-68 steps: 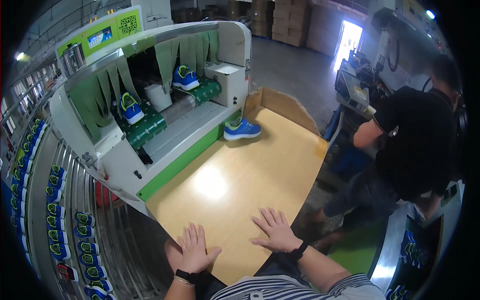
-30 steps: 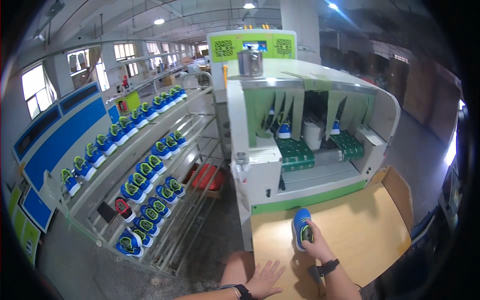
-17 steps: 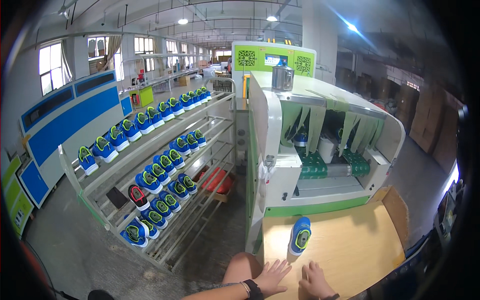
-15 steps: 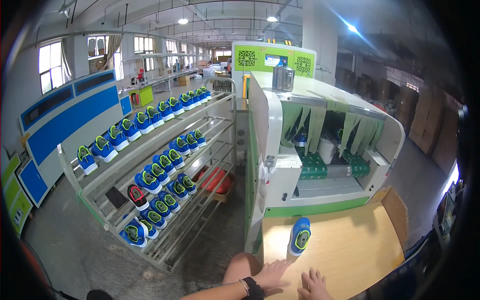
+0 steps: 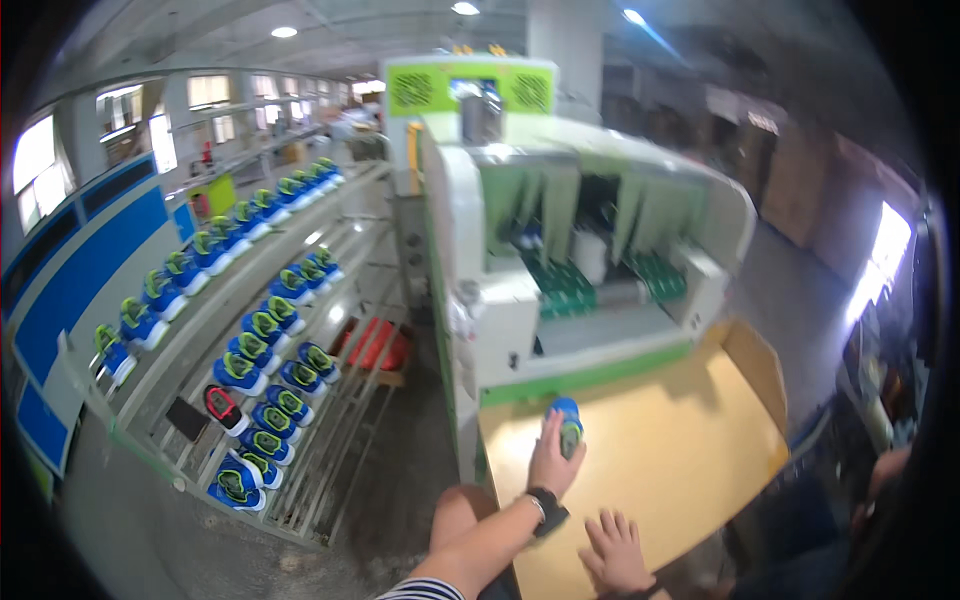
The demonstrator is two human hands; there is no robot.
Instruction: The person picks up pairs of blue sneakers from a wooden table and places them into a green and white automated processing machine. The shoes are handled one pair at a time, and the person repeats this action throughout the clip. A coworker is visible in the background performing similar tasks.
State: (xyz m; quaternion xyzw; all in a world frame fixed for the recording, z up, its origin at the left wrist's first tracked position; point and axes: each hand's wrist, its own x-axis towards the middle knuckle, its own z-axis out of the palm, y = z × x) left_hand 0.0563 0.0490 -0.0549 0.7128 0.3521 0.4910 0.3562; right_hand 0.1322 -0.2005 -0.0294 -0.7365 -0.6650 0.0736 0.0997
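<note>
My left hand (image 5: 558, 464) holds the blue, lime-trimmed shoe (image 5: 566, 409) by its rear, probably for control, near the pale wooden worktop's (image 5: 670, 450) far edge; my right hand (image 5: 616, 556), fingers spread, seemingly braces.

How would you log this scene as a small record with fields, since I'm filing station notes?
left hand: holds a blue shoe by its near end
right hand: spread, at the near edge of the tan board; contact cannot be told
beyond the board: white-and-green machine with green belts and hanging strips
on the machine: metal canister
left side: metal rack of blue shoes with lime trim, plus one red-and-black shoe
image quality: blurred
</note>
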